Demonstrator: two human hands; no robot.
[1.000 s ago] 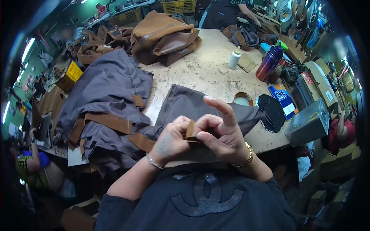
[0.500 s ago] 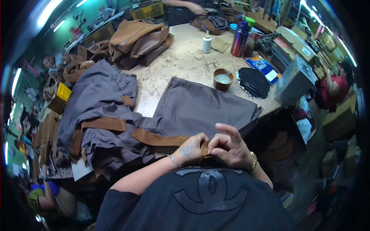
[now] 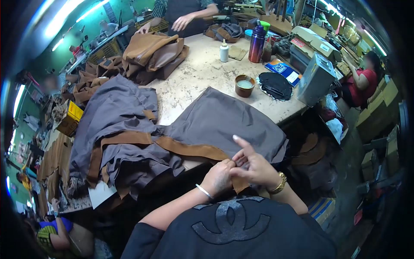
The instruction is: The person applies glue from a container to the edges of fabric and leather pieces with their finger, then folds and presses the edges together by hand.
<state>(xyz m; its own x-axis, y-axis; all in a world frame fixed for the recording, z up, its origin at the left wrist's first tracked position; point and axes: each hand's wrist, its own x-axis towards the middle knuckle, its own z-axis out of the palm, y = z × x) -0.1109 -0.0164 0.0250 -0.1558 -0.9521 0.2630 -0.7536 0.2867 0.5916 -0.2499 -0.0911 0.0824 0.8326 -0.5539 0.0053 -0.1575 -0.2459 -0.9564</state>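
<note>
Clearly both the left hand [image 3: 219,176] and right hand [image 3: 254,168] pinch the tan suede strip [image 3: 189,149] at the grey fabric panel's [image 3: 224,121] six-o'clock edge, where a loosened pinch could skew the trim.

Grey fabric panel [image 3: 224,123] edged with a tan suede strip [image 3: 189,149]; purple bottle [image 3: 257,38]; brown glue pot [image 3: 244,85].

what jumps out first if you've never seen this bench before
First the two hands at the near edge: the left hand and right hand meet on a brown strip edging a grey fabric panel spread flat on the table. Left of it lies a heap of grey fabric, and beyond that a pile of brown bags. On the far right stand a purple bottle and a small bowl.
</note>
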